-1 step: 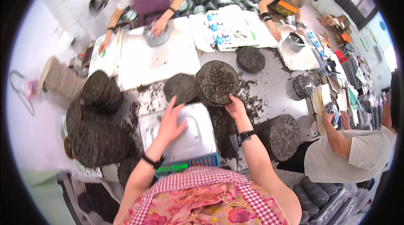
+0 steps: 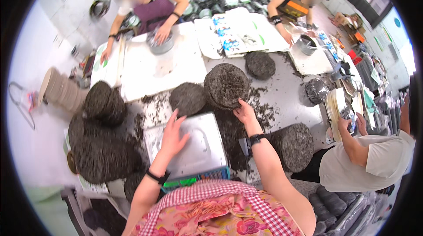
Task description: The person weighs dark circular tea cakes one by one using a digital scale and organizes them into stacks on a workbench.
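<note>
My right hand [image 2: 245, 112] pinches the near edge of a dark, fibrous round cake [image 2: 226, 85]. Whether more cakes are stacked beneath it is hard to see. My left hand [image 2: 175, 135] hovers palm down above the bare metal plate of a scale [image 2: 205, 145], fingers spread and holding nothing. A green display glows on the scale's near side. Just beyond the left fingertips lies a flatter dark cake [image 2: 188, 98], and a smaller one [image 2: 260, 65] rests farther back. To the right, a thick roll-shaped stack of cakes [image 2: 296, 147] lies on its side.
Large dark stacks [image 2: 105, 159] crowd the left side, near a pale stack of discs [image 2: 61, 87]. Dark crumbs litter the table. Across it, one person handles a round grey tin [image 2: 161, 46] and another works beside a second tin [image 2: 306, 45]. A third person stands close at right.
My left hand has drawn back slightly toward me and to the left over the scale. My right hand stays at the cake's edge. The whole view has shifted a little.
</note>
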`<state>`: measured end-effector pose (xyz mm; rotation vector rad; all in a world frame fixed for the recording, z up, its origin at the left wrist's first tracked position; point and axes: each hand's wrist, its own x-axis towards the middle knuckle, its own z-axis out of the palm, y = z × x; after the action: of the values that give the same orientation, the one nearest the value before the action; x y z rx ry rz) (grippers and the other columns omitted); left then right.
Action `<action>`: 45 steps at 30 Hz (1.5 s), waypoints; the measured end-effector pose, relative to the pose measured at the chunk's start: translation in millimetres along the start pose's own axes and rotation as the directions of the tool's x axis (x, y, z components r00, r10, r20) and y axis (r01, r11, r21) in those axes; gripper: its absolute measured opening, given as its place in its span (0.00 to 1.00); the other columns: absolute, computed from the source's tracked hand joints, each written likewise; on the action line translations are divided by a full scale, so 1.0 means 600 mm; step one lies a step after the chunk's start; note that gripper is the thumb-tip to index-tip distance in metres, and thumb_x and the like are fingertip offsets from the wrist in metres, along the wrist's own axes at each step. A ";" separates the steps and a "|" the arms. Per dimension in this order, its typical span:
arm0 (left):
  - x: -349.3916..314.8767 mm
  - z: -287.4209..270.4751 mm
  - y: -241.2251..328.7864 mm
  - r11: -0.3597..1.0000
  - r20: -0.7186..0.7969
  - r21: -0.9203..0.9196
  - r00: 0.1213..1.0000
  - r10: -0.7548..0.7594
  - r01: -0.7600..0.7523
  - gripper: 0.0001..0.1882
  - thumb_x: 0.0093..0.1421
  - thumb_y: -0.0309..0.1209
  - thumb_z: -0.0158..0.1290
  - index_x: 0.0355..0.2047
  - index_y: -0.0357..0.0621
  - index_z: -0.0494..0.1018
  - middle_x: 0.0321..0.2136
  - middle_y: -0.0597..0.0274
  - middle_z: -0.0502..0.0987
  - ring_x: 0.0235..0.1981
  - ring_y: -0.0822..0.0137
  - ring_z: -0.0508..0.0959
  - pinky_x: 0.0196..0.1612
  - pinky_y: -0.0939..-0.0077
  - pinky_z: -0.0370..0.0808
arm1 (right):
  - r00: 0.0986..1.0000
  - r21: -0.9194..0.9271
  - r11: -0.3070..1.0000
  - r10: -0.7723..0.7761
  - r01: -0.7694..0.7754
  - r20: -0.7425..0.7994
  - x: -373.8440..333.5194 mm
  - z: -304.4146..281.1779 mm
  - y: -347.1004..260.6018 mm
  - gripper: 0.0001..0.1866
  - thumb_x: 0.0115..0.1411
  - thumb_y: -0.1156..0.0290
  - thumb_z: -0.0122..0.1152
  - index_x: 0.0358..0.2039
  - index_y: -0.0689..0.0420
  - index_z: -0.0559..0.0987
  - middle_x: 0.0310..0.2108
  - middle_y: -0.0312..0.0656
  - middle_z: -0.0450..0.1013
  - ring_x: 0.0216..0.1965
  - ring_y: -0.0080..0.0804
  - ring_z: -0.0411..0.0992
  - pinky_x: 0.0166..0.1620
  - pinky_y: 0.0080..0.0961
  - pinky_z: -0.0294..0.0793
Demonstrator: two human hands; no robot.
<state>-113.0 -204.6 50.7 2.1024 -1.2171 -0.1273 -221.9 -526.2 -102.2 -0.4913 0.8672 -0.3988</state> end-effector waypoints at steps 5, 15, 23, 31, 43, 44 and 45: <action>-0.099 -0.013 -0.086 0.960 -0.132 0.062 0.956 -0.262 0.272 0.24 0.49 0.27 0.54 0.48 0.37 0.64 0.54 0.42 0.62 0.57 0.45 0.60 0.58 0.61 0.58 | 0.968 0.165 0.986 0.005 0.038 -0.252 0.225 0.000 -0.024 0.16 0.52 0.64 0.65 0.38 0.56 0.72 0.38 0.40 0.68 0.36 0.34 0.64 0.41 0.30 0.68; -0.206 0.021 -0.062 0.900 -0.175 0.088 0.896 -0.407 0.426 0.25 0.49 0.23 0.53 0.49 0.36 0.63 0.55 0.42 0.61 0.57 0.45 0.60 0.59 0.60 0.56 | 0.526 -0.904 0.425 -0.776 0.030 -0.347 0.256 -0.052 -0.116 0.33 0.56 0.56 0.56 0.53 0.69 0.61 0.54 0.59 0.58 0.51 0.53 0.63 0.48 0.39 0.70; -0.109 0.120 -0.064 0.904 -0.269 0.141 0.894 -0.357 0.404 0.42 0.51 0.37 0.53 0.62 0.38 0.45 0.61 0.34 0.41 0.63 0.38 0.39 0.62 0.47 0.39 | 0.985 -0.986 0.138 -0.134 -0.093 -0.111 0.071 -0.077 0.024 0.30 0.55 0.47 0.51 0.55 0.49 0.67 0.58 0.45 0.60 0.58 0.45 0.58 0.57 0.61 0.48; -0.105 0.125 0.061 0.963 0.444 -0.251 0.896 0.024 0.098 0.30 0.57 0.33 0.49 0.58 0.36 0.55 0.58 0.44 0.57 0.61 0.49 0.56 0.62 0.61 0.51 | 0.425 -0.558 -0.526 -0.361 0.642 0.830 -0.457 0.000 -0.018 0.18 0.45 0.63 0.62 0.38 0.52 0.76 0.49 0.43 0.67 0.53 0.40 0.63 0.55 0.48 0.58; -0.584 -0.091 -0.147 0.509 -0.738 0.160 0.445 -0.506 0.846 0.28 0.49 0.29 0.57 0.49 0.30 0.63 0.48 0.42 0.67 0.52 0.46 0.65 0.55 0.59 0.60 | 0.589 -0.989 0.017 -0.805 0.150 0.076 -0.494 -0.387 -0.181 0.27 0.49 0.63 0.64 0.46 0.67 0.69 0.41 0.55 0.71 0.44 0.48 0.70 0.48 0.35 0.66; -0.628 -0.082 -0.154 0.314 -0.810 0.157 0.304 -0.501 0.936 0.30 0.48 0.33 0.59 0.48 0.28 0.64 0.44 0.40 0.69 0.49 0.44 0.67 0.53 0.58 0.62 | 0.592 -0.974 -0.028 -0.790 0.224 0.159 -0.489 -0.375 -0.185 0.27 0.49 0.62 0.64 0.45 0.66 0.70 0.41 0.55 0.71 0.44 0.49 0.69 0.48 0.36 0.66; -0.687 -0.087 -0.190 0.560 -0.678 0.002 0.413 -0.609 0.829 0.33 0.47 0.37 0.62 0.48 0.29 0.64 0.43 0.41 0.71 0.47 0.45 0.70 0.51 0.59 0.65 | 0.599 -0.985 -0.097 -0.784 0.141 0.163 -0.484 -0.373 -0.190 0.27 0.50 0.61 0.64 0.45 0.67 0.71 0.42 0.57 0.70 0.45 0.51 0.68 0.49 0.37 0.65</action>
<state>-237.8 186.1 -80.6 2.5451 0.1903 0.3990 -586.2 -523.4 18.9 -2.2286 1.4115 -0.6419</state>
